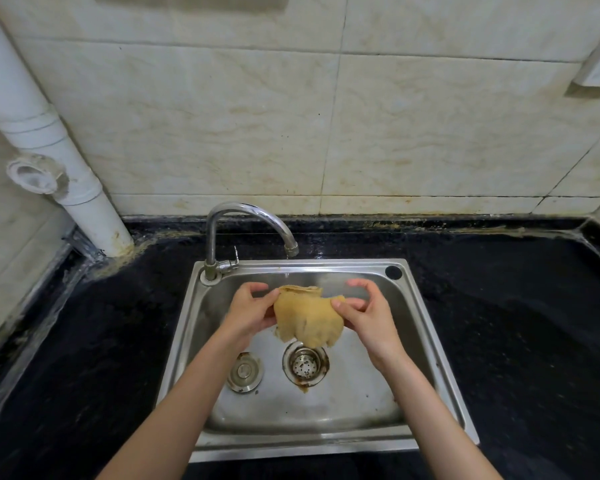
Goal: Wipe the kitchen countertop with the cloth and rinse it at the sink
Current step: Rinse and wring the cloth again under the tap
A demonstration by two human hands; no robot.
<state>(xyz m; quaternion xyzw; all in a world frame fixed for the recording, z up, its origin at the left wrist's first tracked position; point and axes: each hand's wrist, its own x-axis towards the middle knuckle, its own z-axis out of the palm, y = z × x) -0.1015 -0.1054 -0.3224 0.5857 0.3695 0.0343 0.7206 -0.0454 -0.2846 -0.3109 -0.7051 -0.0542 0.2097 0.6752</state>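
While my left hand (253,311) and right hand (368,317) pinch the yellow cloth (307,318) bunched between them above the steel sink (426,344), beneath the faucet (250,220), I judge rinsing underway; the countertop (516,323) looks wet, probably wiped.

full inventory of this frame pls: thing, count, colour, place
cloth: 1, yellow-tan, held over the sink basin
sink: 1, steel, set in the countertop
faucet: 1, chrome, back left of the sink
drain strainer: 1, steel, basin floor
drain plug: 1, steel, left of the strainer
countertop: 1, black, around the sink
pipe: 1, white, left corner
wall tiles: several, cream, behind
left hand: 1, grips the cloth's left side
right hand: 1, pinches the cloth's right edge
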